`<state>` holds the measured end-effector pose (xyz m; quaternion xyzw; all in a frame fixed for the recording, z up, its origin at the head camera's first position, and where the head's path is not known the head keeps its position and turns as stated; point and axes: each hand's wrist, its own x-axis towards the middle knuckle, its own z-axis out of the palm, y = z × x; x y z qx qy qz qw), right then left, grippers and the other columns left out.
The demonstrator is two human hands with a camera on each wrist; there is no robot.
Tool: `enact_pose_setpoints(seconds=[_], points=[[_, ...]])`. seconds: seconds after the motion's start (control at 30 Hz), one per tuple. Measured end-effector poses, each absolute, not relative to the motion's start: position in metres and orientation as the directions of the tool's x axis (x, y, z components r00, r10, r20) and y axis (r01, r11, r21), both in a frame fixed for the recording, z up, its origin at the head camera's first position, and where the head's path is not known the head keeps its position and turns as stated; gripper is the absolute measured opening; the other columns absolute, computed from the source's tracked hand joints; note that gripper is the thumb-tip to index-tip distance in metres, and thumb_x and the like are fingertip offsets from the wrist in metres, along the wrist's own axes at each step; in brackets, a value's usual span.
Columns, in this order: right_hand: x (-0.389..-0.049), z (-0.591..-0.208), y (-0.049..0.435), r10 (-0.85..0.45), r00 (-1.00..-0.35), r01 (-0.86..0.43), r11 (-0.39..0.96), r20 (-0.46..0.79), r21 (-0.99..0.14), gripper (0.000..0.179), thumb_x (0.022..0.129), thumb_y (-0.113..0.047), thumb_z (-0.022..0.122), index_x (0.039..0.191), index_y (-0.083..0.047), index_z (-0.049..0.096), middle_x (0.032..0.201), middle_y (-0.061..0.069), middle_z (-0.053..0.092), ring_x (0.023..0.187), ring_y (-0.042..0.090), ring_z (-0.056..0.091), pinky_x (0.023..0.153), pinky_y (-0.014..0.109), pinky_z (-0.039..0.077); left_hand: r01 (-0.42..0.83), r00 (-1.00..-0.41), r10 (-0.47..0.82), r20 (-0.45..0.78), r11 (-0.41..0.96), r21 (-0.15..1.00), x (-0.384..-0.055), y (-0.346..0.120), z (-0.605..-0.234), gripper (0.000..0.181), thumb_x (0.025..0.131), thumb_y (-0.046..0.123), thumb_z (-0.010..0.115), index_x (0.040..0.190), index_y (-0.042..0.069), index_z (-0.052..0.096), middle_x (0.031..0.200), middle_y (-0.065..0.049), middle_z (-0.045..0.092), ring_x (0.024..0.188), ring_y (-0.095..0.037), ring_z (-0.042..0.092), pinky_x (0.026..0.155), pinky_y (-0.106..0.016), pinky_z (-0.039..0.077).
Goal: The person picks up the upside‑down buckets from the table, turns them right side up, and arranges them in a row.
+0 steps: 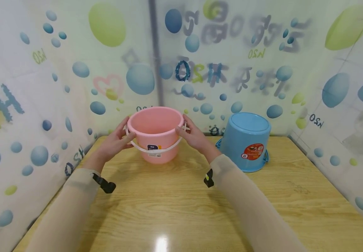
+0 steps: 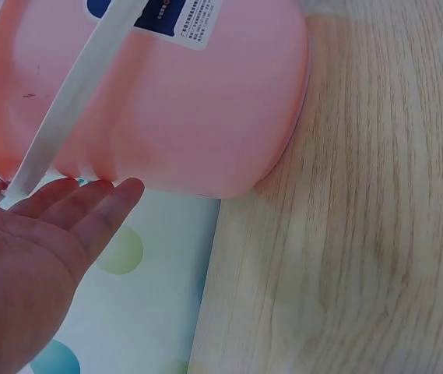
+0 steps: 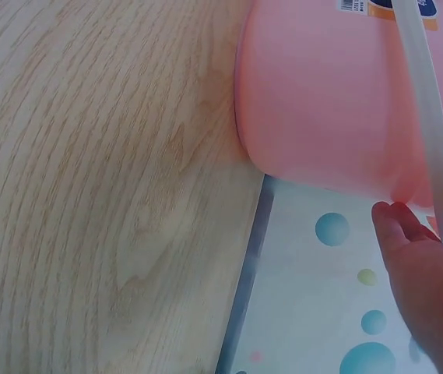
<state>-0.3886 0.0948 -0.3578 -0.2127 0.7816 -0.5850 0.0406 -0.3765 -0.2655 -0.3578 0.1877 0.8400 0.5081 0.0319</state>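
A pink bucket (image 1: 162, 154) stands upright near the back of the wooden table, its white handle (image 1: 151, 152) hanging down across the front. My left hand (image 1: 115, 140) holds its left side at the rim, thumb in front and fingers reaching around behind. On the opposite side my right hand (image 1: 197, 136) grips the rim, its thumb over the front edge. In the left wrist view, fingers (image 2: 100, 210) lie along the bucket wall below the handle's end. The right wrist view shows fingertips (image 3: 384, 214) at the wall, with the rest of that hand cut off.
To the right, a blue bucket (image 1: 236, 143) stands upside down with a red sticker on its side. The wooden table (image 1: 169, 199) meets walls covered in a dotted print (image 1: 140, 78) at the back and sides. Both wrists wear black straps.
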Motion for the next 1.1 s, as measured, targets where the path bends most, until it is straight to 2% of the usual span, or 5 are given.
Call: enact_pose_setpoints(seconds=[0.23, 0.37, 0.57, 0.83, 1.1], points=[[-0.388, -0.358, 0.092, -0.356, -0.913, -0.297, 0.242, 0.2, -0.924, 0.084, 0.115, -0.046, 0.056, 0.179, -0.025, 0.006, 0.184, 0.013, 0.016, 0.161, 0.043, 0.041, 0.129, 0.06, 0.041, 0.254, -0.941, 0.318, 0.118, 0.429, 0.867, -0.377, -0.265, -0.357, 0.097, 0.109, 0.057, 0.062, 0.174, 0.048, -0.01, 0.184, -0.007, 0.024, 0.158, -0.042, 0.048, 0.116, -0.059, 0.051], [-0.387, -0.359, 0.093, -0.312, -0.932, -0.266, 0.246, 0.183, -0.932, 0.089, 0.113, -0.051, 0.058, 0.179, -0.026, 0.004, 0.185, 0.013, 0.013, 0.164, 0.041, 0.038, 0.129, 0.06, 0.041, 0.206, -0.959, 0.269, 0.089, 0.446, 0.871, -0.375, -0.266, -0.358, 0.103, 0.108, 0.059, 0.062, 0.171, 0.05, -0.018, 0.186, -0.012, 0.014, 0.16, -0.047, 0.042, 0.124, -0.067, 0.041], [-0.376, -0.356, 0.098, -0.261, -0.938, -0.293, 0.253, 0.226, -0.922, 0.091, 0.111, -0.053, 0.061, 0.179, -0.024, 0.006, 0.185, 0.013, 0.012, 0.169, 0.037, 0.029, 0.133, 0.054, 0.038, 0.228, -0.971, 0.174, 0.166, 0.439, 0.869, -0.366, -0.265, -0.352, 0.106, 0.108, 0.056, 0.065, 0.176, 0.037, -0.015, 0.186, -0.015, 0.007, 0.17, -0.047, 0.018, 0.129, -0.075, 0.028], [-0.341, -0.348, 0.114, -0.35, -0.887, -0.414, 0.309, 0.302, -0.856, 0.088, 0.111, -0.047, 0.065, 0.179, -0.026, 0.012, 0.186, 0.005, 0.013, 0.168, 0.032, 0.031, 0.134, 0.057, 0.034, 0.415, -0.908, 0.14, 0.396, 0.44, 0.796, -0.336, -0.256, -0.331, 0.095, 0.108, 0.036, 0.072, 0.179, 0.031, 0.008, 0.186, -0.004, 0.015, 0.171, -0.034, 0.023, 0.131, -0.064, 0.031], [-0.297, -0.353, 0.152, -0.452, -0.843, -0.47, 0.352, 0.292, -0.81, 0.087, 0.111, -0.041, 0.067, 0.178, -0.023, 0.014, 0.186, 0.006, 0.014, 0.168, 0.036, 0.031, 0.135, 0.061, 0.029, 0.564, -0.825, 0.3, 0.479, 0.391, 0.728, -0.302, -0.218, -0.31, 0.083, 0.109, 0.017, 0.071, 0.177, 0.024, 0.024, 0.182, -0.004, 0.031, 0.166, -0.034, 0.036, 0.128, -0.052, 0.039]])
